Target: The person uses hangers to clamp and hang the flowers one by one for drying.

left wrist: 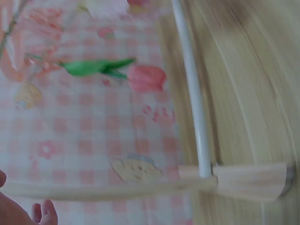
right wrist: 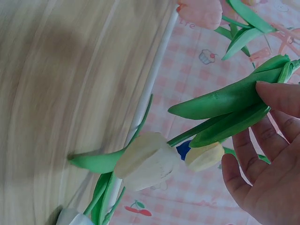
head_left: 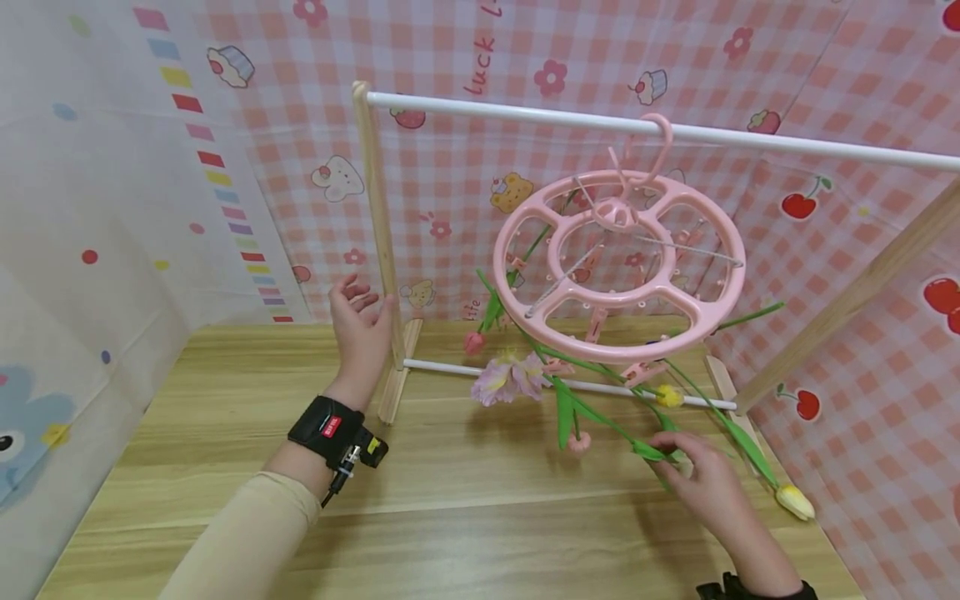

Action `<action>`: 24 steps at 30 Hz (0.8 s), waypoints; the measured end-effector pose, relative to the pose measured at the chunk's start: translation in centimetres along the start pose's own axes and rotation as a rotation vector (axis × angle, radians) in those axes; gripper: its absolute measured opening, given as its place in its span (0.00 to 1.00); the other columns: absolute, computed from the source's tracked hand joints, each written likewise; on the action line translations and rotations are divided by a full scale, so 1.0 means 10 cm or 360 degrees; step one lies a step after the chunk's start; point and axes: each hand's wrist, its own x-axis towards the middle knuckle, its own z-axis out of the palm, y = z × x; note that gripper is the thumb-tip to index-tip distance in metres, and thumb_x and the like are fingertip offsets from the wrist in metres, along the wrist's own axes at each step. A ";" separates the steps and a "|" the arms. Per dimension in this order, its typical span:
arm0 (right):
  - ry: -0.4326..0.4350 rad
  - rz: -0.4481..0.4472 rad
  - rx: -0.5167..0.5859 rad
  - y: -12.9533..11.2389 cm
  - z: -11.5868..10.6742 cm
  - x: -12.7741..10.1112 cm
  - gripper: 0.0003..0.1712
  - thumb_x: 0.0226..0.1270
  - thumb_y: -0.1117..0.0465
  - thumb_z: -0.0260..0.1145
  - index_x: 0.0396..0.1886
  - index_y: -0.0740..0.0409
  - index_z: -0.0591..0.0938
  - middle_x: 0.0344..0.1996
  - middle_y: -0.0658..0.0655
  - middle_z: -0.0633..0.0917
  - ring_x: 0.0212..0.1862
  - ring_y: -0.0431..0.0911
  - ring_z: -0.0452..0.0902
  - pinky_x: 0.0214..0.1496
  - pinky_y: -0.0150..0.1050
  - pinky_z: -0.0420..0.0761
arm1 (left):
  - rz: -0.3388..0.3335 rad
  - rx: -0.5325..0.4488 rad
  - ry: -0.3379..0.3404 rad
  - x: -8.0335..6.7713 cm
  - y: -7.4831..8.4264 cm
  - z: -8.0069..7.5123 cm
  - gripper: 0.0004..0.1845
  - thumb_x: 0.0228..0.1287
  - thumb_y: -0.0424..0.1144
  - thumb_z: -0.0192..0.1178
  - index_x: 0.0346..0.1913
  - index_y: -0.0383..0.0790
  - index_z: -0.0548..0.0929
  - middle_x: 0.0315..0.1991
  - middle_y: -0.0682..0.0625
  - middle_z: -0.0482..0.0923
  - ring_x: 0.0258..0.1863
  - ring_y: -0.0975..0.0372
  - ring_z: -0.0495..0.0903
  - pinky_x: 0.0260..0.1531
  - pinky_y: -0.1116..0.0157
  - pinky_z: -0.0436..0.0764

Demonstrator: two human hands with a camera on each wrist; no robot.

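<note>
A pink round clip hanger [head_left: 708, 315] hangs by its hook from a white rail [head_left: 480, 111], with several artificial flowers among its clips. My right hand [head_left: 701, 479] is below its right side, pinching the green leaves [right wrist: 229, 93] of a white tulip [right wrist: 147, 161] between thumb and fingers. In the head view that bloom is hidden. My left hand [head_left: 363, 329] is beside the left wooden post [head_left: 381, 225], fingers loosely bent and holding nothing; whether it touches the post I cannot tell. Nearby, a pink tulip [left wrist: 146, 78] droops from the hanger.
A lilac flower [head_left: 510, 379], a small yellow flower [head_left: 669, 396] and a pale yellow tulip [head_left: 795, 502] hang low over the wood-grain table [head_left: 450, 525]. A white lower bar [head_left: 450, 367] joins the stand's feet. Checked cloth [head_left: 450, 50] covers the back and right.
</note>
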 end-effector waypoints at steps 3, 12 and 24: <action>0.0010 -0.0018 0.0018 -0.04 0.01 0.01 0.18 0.46 0.74 0.73 0.35 0.51 0.83 0.30 0.44 0.82 0.36 0.39 0.75 0.39 0.39 0.77 | -0.0017 -0.0120 -0.0013 -0.12 0.07 -0.03 0.31 0.64 0.34 0.60 0.65 0.37 0.56 0.52 0.43 0.63 0.53 0.54 0.72 0.43 0.70 0.75; 0.0044 -0.0058 0.0090 -0.24 0.00 0.07 0.18 0.48 0.72 0.73 0.37 0.49 0.83 0.32 0.44 0.83 0.39 0.37 0.74 0.42 0.46 0.77 | -0.0054 -0.0321 -0.0235 -0.51 0.24 0.00 0.28 0.64 0.26 0.56 0.63 0.31 0.58 0.53 0.40 0.65 0.53 0.50 0.72 0.43 0.75 0.79; 0.0057 -0.0248 0.0314 -0.55 0.14 0.18 0.21 0.47 0.74 0.73 0.40 0.50 0.84 0.37 0.46 0.84 0.42 0.37 0.75 0.45 0.30 0.76 | -0.0086 -0.0274 -0.0696 -0.92 0.21 0.11 0.23 0.58 0.23 0.61 0.58 0.32 0.70 0.51 0.36 0.75 0.52 0.54 0.75 0.49 0.66 0.82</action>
